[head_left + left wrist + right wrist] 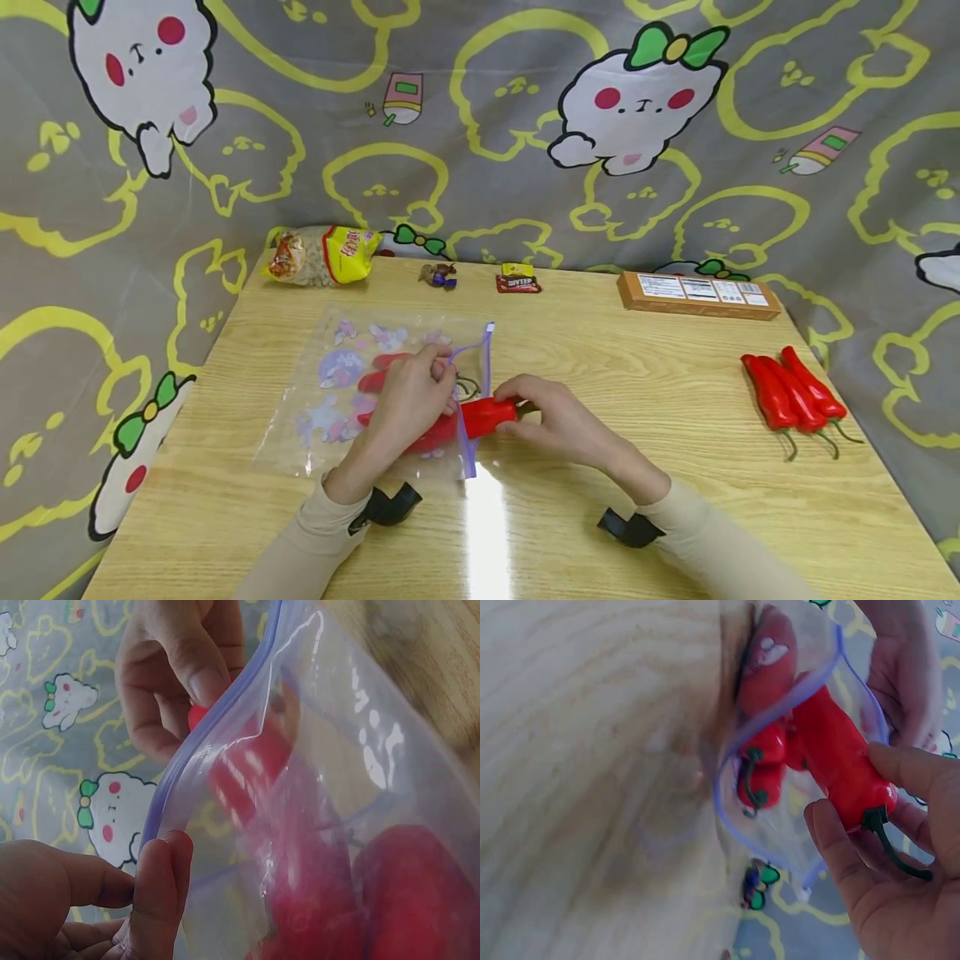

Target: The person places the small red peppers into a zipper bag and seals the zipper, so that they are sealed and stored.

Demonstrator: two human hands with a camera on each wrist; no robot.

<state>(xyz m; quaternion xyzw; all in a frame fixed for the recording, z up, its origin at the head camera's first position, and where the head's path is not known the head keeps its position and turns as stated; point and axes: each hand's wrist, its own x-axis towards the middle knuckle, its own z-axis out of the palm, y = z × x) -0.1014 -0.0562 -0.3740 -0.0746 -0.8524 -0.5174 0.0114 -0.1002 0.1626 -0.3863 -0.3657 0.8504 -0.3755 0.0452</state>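
A clear zip bag (pixel 306 429) with purple edging and printed pictures lies on the table, its mouth toward the right. Several red peppers (pixel 769 682) are inside it. My left hand (pixel 411 396) pinches the purple rim (pixel 161 799) of the mouth, which stands parted in the right wrist view. With its fingers near the green stem, my right hand (pixel 551 417) grips another red pepper (pixel 840 757). That pepper's far part is inside the bag; its stem end is outside. The bag film and my left hand partly cover the peppers within.
Three red peppers (pixel 797 396) lie at the table's right. Along the back edge are a yellow snack bag (pixel 322 256), wrapped candies (pixel 438 276), a small candy bar (pixel 518 282) and a brown box (pixel 697 296). A patterned cloth (pixel 480 192) hangs behind.
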